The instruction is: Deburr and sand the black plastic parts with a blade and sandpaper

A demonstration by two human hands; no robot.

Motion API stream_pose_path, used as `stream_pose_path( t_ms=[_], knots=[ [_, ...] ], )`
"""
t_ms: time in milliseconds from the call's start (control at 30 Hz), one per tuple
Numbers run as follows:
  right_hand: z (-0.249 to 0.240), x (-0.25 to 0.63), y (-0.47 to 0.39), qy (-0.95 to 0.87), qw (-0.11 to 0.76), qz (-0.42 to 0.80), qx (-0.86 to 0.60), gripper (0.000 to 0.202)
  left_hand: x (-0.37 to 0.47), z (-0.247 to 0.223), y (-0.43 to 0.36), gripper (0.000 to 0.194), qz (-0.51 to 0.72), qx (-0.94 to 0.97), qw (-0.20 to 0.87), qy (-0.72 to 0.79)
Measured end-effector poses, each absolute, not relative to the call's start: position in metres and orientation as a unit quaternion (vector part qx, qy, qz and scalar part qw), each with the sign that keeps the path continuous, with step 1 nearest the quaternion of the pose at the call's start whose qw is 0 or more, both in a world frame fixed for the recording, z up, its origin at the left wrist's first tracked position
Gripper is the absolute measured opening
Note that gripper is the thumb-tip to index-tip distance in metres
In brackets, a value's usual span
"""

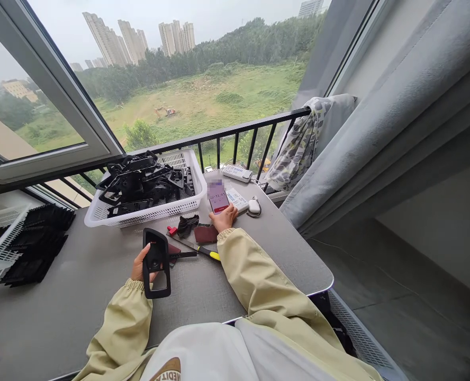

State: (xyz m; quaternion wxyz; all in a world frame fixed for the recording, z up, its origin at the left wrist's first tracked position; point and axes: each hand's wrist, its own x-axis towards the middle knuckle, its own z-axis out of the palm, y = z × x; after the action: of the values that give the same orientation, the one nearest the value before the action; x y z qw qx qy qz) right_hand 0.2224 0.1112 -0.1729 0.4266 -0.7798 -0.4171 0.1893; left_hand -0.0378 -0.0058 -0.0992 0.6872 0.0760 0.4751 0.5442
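Note:
My left hand [138, 267] grips a black plastic frame part [155, 263] with a rectangular opening, held upright over the table's near side. My right hand [224, 218] is at the lower end of a smartphone [218, 196] with a lit timer screen, thumb and fingers around its edges. Just below that hand lie a dark red sandpaper piece [206, 234] and a file with a yellow and black handle [209, 252]. A crumpled black cloth [188, 225] and a small red piece [172, 230] are beside them. Part of the file is hidden behind other pieces.
A white plastic basket [147, 214] heaped with black plastic parts [139, 177] stands at the table's back. Stacked black parts [40, 238] lie at the left by another white basket [5, 243]. A white box [237, 200], earbud case [254, 206] and power strip-like white object [237, 173] sit at the right.

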Motion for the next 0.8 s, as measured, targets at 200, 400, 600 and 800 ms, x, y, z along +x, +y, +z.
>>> stream_pose_path(
  t_ms=[200,400,600,800],
  knots=[
    [-0.173,0.222,0.112,-0.405,0.440,0.188,-0.779,0.082,-0.037,-0.098,-0.006,0.031,0.545,0.072,0.691,0.470],
    [-0.174,0.223,0.112,-0.408,0.436,0.188,-0.780,0.082,-0.045,-0.101,-0.005,0.034,0.559,0.078,0.696,0.444],
    [-0.172,0.223,0.113,-0.421,0.406,0.183,-0.790,0.079,-0.052,-0.100,-0.006,0.049,0.578,0.086,0.710,0.393],
    [-0.166,0.224,0.117,-0.430,0.369,0.161,-0.808,0.040,-0.055,-0.105,-0.002,0.053,0.568,0.088,0.724,0.382]
  ],
)
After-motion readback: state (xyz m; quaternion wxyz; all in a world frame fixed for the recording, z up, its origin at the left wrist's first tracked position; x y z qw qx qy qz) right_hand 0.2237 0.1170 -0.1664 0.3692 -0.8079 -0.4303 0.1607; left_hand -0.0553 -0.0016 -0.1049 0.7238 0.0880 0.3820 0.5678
